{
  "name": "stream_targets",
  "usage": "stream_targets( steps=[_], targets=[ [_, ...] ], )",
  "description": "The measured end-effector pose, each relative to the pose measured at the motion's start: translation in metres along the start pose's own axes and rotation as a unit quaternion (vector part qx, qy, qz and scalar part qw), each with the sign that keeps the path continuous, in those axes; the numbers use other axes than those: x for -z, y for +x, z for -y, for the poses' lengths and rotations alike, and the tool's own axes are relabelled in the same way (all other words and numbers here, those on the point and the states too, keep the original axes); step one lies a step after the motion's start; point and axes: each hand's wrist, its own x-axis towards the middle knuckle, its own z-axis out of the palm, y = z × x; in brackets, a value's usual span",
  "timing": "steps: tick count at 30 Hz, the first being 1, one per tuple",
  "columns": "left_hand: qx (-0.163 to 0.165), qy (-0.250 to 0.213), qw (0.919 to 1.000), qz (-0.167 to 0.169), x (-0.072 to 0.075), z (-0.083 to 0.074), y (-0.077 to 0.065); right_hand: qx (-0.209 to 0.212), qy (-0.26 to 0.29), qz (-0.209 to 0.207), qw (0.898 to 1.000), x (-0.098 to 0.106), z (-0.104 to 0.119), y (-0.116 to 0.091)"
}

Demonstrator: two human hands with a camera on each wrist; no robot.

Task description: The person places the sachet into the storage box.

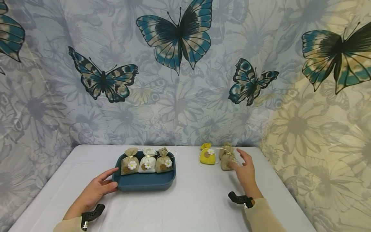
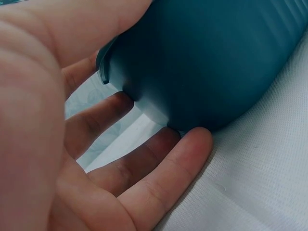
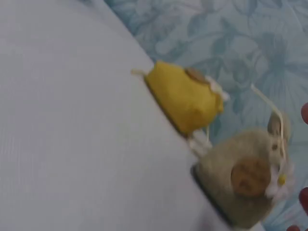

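Note:
The left hand (image 1: pixel 97 190) rests against the left end of a dark blue tray (image 1: pixel 145 184). Its extended fingers (image 2: pixel 108 113) touch the tray's outer wall in the left wrist view. Inside the tray stand a tan drawstring pouch (image 1: pixel 129 162), a white pouch (image 1: pixel 147 161) and another tan pouch (image 1: pixel 164 162), each with a white flower. Beside a burlap pouch (image 1: pixel 227 163) at the right, the right hand (image 1: pixel 246 172) has its thumb and index finger spread apart. In the right wrist view, fingertips show at the edge near the burlap pouch (image 3: pixel 240 178).
A yellow pouch (image 1: pixel 207 157) stands left of the burlap one, and a second burlap pouch (image 1: pixel 222 152) is partly hidden behind it. White cloth covers the table (image 1: pixel 200 206). A butterfly-patterned curtain (image 1: pixel 179 122) hangs along the back and sides.

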Motion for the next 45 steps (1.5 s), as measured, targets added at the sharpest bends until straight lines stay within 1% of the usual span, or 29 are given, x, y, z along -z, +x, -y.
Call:
stream_targets(
  steps=[3,5,7,10,13,18,24,31,37,43,45],
  targets=[
    [-0.001,0.002,1.0000,-0.002,0.000,0.000,0.000,-0.036,-0.001,0.031,0.999,0.009,-0.012,-0.002],
    [0.001,0.004,1.0000,-0.004,-0.001,0.000,0.001,-0.045,0.002,0.051,0.998,0.011,-0.018,-0.002],
    [0.001,0.008,1.0000,-0.005,0.000,0.000,0.002,-0.044,0.005,0.064,0.997,0.012,-0.024,-0.001],
    [0.005,0.007,0.9999,-0.010,0.000,0.000,0.002,-0.031,0.001,0.073,0.997,0.009,-0.031,0.003],
    [0.005,0.000,0.9999,-0.012,0.001,0.000,0.002,-0.023,-0.014,0.081,0.996,0.006,-0.033,0.005],
    [0.002,-0.007,0.9999,-0.008,0.001,0.001,0.001,-0.022,-0.032,0.096,0.995,0.002,-0.034,0.007],
    [0.004,-0.007,0.9999,-0.007,0.001,0.000,0.000,-0.016,-0.047,0.099,0.994,0.002,-0.037,0.005],
    [0.005,-0.004,1.0000,-0.007,0.001,-0.003,0.001,-0.020,-0.066,0.098,0.993,0.003,-0.039,0.003],
    [0.004,-0.005,1.0000,-0.002,0.000,-0.003,0.000,-0.010,-0.064,0.093,0.994,0.003,-0.041,0.000],
    [0.005,-0.004,1.0000,-0.002,-0.001,-0.002,0.000,-0.025,-0.061,0.091,0.994,0.002,-0.042,-0.002],
    [0.005,-0.002,1.0000,-0.003,-0.001,-0.002,0.000,-0.022,-0.063,0.093,0.993,0.002,-0.042,-0.003]
  ],
)
